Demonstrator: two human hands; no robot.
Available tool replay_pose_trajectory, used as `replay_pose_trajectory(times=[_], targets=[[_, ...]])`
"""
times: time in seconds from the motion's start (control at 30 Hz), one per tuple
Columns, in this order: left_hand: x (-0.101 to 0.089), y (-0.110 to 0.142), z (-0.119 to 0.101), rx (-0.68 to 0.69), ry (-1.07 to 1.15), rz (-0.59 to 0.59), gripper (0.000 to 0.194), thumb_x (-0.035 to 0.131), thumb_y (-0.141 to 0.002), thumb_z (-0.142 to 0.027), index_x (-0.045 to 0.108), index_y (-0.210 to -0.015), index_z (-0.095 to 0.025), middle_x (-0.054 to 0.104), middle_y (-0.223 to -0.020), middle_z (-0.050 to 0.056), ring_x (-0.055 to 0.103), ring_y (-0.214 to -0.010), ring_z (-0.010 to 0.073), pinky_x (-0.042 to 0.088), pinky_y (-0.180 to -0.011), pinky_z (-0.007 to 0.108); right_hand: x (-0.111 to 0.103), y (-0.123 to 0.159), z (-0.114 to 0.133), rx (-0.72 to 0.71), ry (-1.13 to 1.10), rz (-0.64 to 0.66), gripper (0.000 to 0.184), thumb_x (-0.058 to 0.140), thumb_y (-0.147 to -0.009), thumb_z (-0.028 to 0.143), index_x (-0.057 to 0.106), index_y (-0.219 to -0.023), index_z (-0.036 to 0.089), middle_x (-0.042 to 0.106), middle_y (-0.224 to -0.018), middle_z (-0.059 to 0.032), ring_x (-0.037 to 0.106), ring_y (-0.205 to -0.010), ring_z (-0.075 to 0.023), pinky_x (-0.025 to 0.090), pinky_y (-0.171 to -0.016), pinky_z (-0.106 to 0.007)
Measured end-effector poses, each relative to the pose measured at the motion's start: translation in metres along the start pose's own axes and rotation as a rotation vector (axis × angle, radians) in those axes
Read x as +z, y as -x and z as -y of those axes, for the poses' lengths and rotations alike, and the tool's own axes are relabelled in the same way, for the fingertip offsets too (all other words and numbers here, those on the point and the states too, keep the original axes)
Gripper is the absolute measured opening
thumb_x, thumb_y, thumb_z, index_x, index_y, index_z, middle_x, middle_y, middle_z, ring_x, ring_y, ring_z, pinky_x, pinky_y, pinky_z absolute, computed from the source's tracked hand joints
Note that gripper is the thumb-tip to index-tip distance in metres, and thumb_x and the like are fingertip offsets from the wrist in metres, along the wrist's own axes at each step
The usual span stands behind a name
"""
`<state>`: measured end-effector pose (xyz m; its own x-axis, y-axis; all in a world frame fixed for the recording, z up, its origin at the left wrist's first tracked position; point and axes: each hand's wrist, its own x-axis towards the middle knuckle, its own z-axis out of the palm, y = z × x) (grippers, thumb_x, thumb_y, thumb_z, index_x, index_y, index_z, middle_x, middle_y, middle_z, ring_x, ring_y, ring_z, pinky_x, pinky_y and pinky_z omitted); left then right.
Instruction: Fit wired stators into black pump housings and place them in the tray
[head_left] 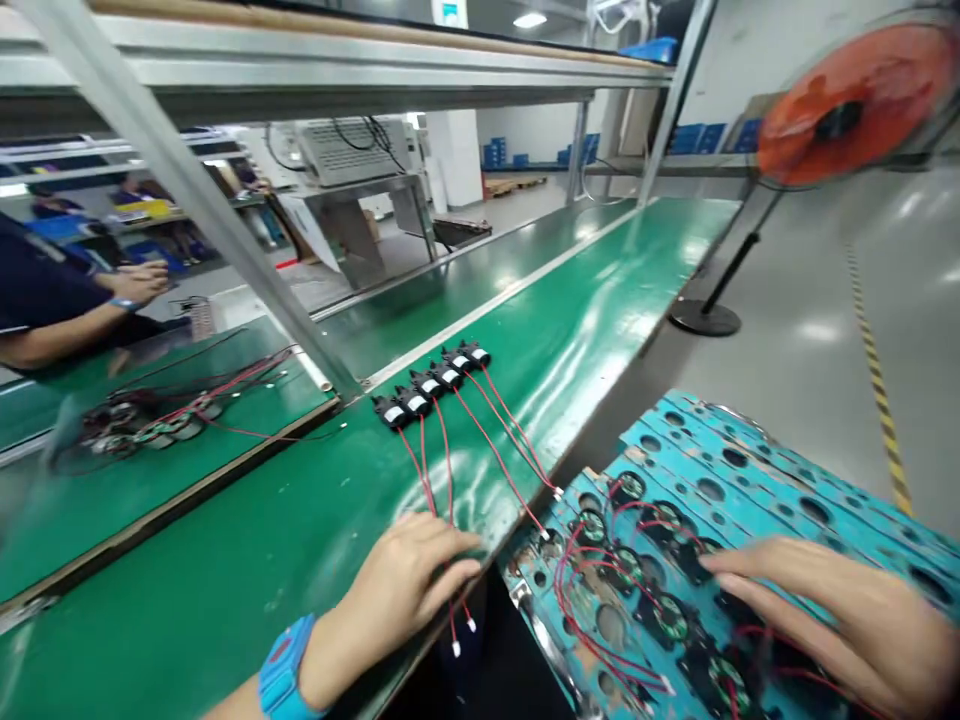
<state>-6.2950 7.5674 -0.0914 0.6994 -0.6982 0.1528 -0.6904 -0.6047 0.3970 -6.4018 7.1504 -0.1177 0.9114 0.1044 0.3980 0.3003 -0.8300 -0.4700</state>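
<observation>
My left hand (409,585) lies on the edge of the green bench (247,560), fingers pressed down over red wires (450,470). Those wires run up to a row of several small black parts with white labels (431,382). A blue wristband (285,670) is on that wrist. My right hand (840,615) rests flat with fingers stretched out on a worn turquoise tray full of holes (757,470). Round green-and-black parts with red wires (637,570) sit in the tray near its fingertips.
Another person's arms and dark sleeve (67,300) show at the far left behind a slanted metal post (202,210). A pile of wired parts (157,420) lies on the left bench. An orange standing fan (847,100) is at the upper right, on the grey floor.
</observation>
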Motion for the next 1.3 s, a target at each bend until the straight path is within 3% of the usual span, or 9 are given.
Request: replay_pose_trajectory(times=[0.13,0.27,0.4,0.5,0.67,0.8,1.0,1.17,1.3], targets=[[-0.022,0.008,0.055,-0.306,-0.061,-0.276,0.027,0.053,-0.099,-0.043,0.067,-0.112,-0.024,0.074,-0.1,0.004,0.068,-0.086,0.0189,0.054,-0.078,0.032,0.057,-0.156,0.057,-0.476,-0.002,0.193,0.024,0.061,-0.098,0.04,0.07,-0.12,0.037,0.076,-0.114,-0.001,0.068,-0.11,-0.0244,0.05,-0.092,-0.043],[-0.043,-0.002,0.107,-0.5,-0.142,-0.417,0.039,0.054,-0.097,-0.048,0.055,-0.125,-0.021,0.065,-0.109,0.006,0.064,-0.077,0.0183,0.055,-0.076,0.034,0.142,-0.277,0.105,-0.648,0.119,0.315,0.052,0.076,-0.088,0.033,0.059,-0.137,0.03,0.063,-0.14,-0.0047,0.048,-0.139,-0.0301,0.037,-0.108,-0.05],[-0.048,-0.025,0.137,-0.537,-0.212,-0.421,0.06,0.056,-0.094,-0.052,0.04,-0.143,-0.022,0.053,-0.135,0.014,0.069,-0.101,0.0271,0.058,-0.082,0.04,0.199,-0.361,0.139,-0.647,0.28,0.468,0.093,0.092,-0.069,0.029,0.045,-0.15,0.024,0.052,-0.151,-0.0093,0.035,-0.148,-0.0333,0.026,-0.118,-0.052],[-0.044,-0.045,0.151,-0.531,-0.197,-0.356,0.074,0.06,-0.092,-0.051,0.029,-0.153,-0.021,0.045,-0.148,0.017,0.063,-0.121,0.0347,0.055,-0.094,0.044,0.218,-0.394,0.154,-0.618,0.376,0.567,0.092,0.095,-0.063,0.027,0.052,-0.144,0.021,0.06,-0.142,-0.013,0.038,-0.146,-0.0321,0.023,-0.12,-0.051],[-0.041,-0.05,0.176,-0.487,-0.088,-0.247,0.057,0.06,-0.094,-0.04,0.045,-0.146,-0.019,0.055,-0.14,0.014,0.062,-0.121,0.0321,0.053,-0.099,0.043,0.226,-0.388,0.164,-0.571,0.448,0.596,0.076,0.096,-0.06,0.034,0.065,-0.127,0.015,0.07,-0.126,-0.0182,0.06,-0.126,-0.0311,0.024,-0.119,-0.049],[-0.049,-0.016,0.19,-0.417,0.009,-0.171,0.061,0.07,-0.088,-0.04,0.051,-0.144,-0.024,0.057,-0.139,0.009,0.062,-0.119,0.0269,0.051,-0.103,0.039,0.221,-0.345,0.181,-0.507,0.469,0.579,0.08,0.094,-0.06,0.051,0.065,-0.122,0.009,0.075,-0.104,-0.0181,0.07,-0.104,-0.0302,0.031,-0.114,-0.045],[-0.062,0.033,0.192,-0.404,0.117,-0.106,0.062,0.071,-0.087,-0.044,0.052,-0.145,-0.031,0.054,-0.146,0.008,0.058,-0.126,0.0287,0.047,-0.107,0.041,0.222,-0.297,0.204,-0.461,0.407,0.524,0.087,0.088,-0.067,0.056,0.057,-0.133,0.01,0.075,-0.11,-0.0171,0.068,-0.108,-0.0282,0.031,-0.112,-0.044],[-0.063,0.042,0.186,-0.431,0.208,-0.13,0.08,0.072,-0.086,-0.045,0.033,-0.155,-0.037,0.061,-0.137,0.006,0.067,-0.094,0.0213,0.054,-0.089,0.036,0.224,-0.291,0.198,-0.469,0.212,0.505,0.084,0.09,-0.068,0.052,0.056,-0.137,0.016,0.073,-0.118,-0.0138,0.066,-0.112,-0.0279,0.031,-0.111,-0.048],[-0.059,0.045,0.186,-0.472,0.322,-0.172,0.102,0.081,-0.078,-0.045,0.018,-0.158,-0.037,0.056,-0.144,0.009,0.066,-0.084,0.0182,0.056,-0.081,0.036,0.234,-0.284,0.198,-0.509,0.049,0.38,0.099,0.077,-0.072,0.07,0.043,-0.151,0.021,0.062,-0.136,-0.015,0.053,-0.129,-0.0308,0.034,-0.108,-0.047]])
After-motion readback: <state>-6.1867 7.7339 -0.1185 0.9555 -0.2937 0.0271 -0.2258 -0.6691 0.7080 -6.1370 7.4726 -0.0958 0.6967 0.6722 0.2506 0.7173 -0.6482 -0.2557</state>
